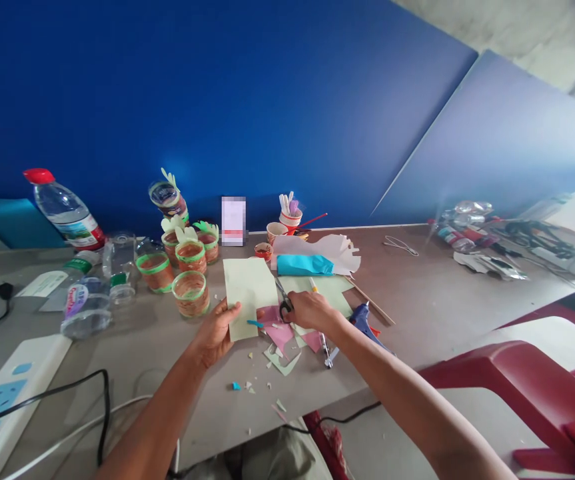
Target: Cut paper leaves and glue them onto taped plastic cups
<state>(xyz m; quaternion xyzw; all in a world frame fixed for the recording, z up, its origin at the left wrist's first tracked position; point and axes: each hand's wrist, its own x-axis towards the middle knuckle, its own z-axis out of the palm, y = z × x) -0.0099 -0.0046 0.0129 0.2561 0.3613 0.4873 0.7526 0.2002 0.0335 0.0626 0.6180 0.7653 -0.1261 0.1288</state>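
Observation:
My left hand (216, 333) pinches the lower left edge of a pale green sheet of paper (250, 293), its thumb lying on top. Just right of the sheet, my right hand (312, 310) is closed around the dark handles of a pair of scissors (284, 303). The blades point up and away, close to the sheet's right edge; whether they touch it I cannot tell. Pink paper pieces (278, 333) and pale green offcuts (283, 361) lie below the hands. A blue hot glue gun (362, 319) rests to the right of my right hand.
Several decorated cups (190, 293) stand to the left, near plastic bottles (87, 310). A power strip (14, 393) with cables is at the near left. Behind the paper are a rolled blue sheet (304, 265) and paper cups (291, 217). A red chair (507, 373) stands right.

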